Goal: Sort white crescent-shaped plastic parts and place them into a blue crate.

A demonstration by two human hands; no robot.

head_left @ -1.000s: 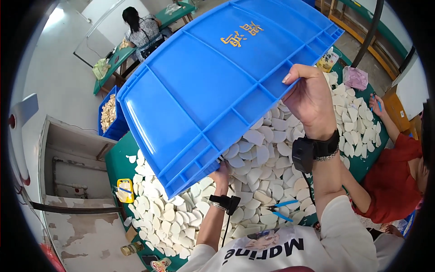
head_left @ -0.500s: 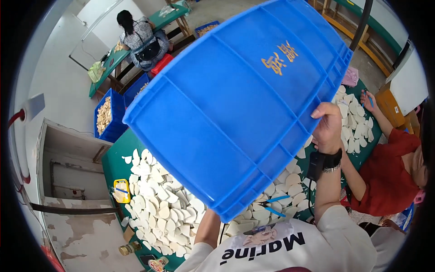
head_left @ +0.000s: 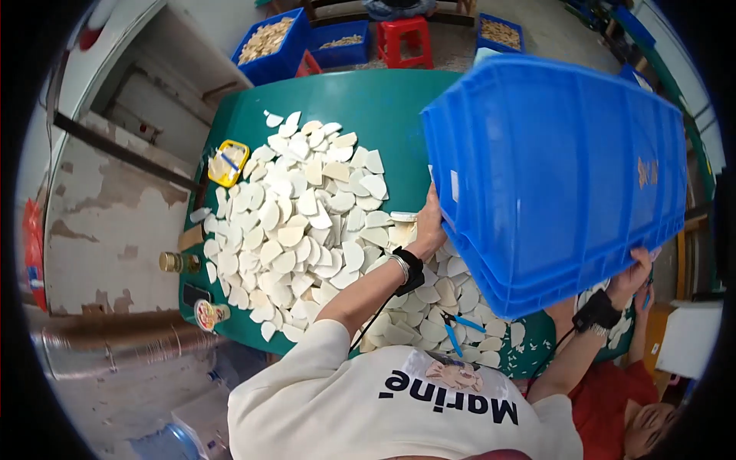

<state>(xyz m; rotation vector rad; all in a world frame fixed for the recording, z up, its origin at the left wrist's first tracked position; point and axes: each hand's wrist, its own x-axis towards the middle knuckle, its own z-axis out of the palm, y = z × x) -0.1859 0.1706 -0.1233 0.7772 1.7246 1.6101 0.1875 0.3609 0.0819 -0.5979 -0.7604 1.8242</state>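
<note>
I hold a large blue plastic crate [head_left: 552, 176] tilted over the right part of the green table, its ribbed outside turned up toward me. My left hand [head_left: 432, 222] grips its left side, the fingertips partly hidden behind it. At its near right edge, my right hand [head_left: 630, 276] is closed with the thumb showing on the outside. Beneath and left of the crate, many white half-round pieces [head_left: 307, 222] lie in a wide heap. A pair of blue-handled nippers [head_left: 460, 331] rests on the pieces between my arms.
At the table's [head_left: 406, 100] left side are a yellow tub [head_left: 228, 163], a lidded jar [head_left: 178, 262], a phone [head_left: 197, 294] and a paper cup [head_left: 209, 314]. Beyond stand blue bins [head_left: 299, 57] of pieces and a red stool [head_left: 404, 42]. A co-worker in red [head_left: 613, 406] sits close at right.
The crate has swung right and lower, uncovering the heap and the table's far part. My left hand, hidden behind the crate before, now shows at its left side. My view has turned.
</note>
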